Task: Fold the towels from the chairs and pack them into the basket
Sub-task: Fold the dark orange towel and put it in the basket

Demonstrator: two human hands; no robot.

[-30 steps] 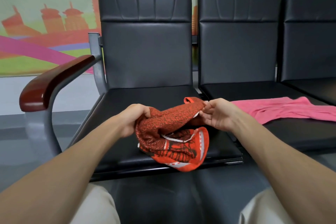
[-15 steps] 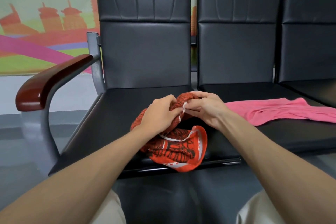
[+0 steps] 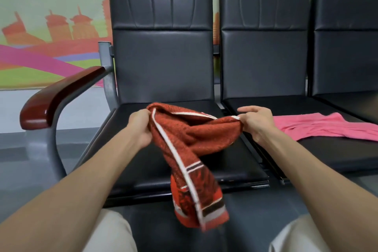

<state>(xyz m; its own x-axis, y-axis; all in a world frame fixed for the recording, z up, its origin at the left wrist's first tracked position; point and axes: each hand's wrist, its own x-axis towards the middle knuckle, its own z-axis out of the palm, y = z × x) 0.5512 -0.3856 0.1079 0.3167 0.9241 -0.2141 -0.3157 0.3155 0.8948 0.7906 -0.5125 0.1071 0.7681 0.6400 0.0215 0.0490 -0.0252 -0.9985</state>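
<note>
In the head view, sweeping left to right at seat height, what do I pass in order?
wooden armrest → left hand → red towel, held up between both hands → right hand → pink towel lying on the next seat.

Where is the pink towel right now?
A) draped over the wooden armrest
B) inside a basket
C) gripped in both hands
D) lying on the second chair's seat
D: the pink towel lies spread on the second chair's seat, right of the red towel.
</note>
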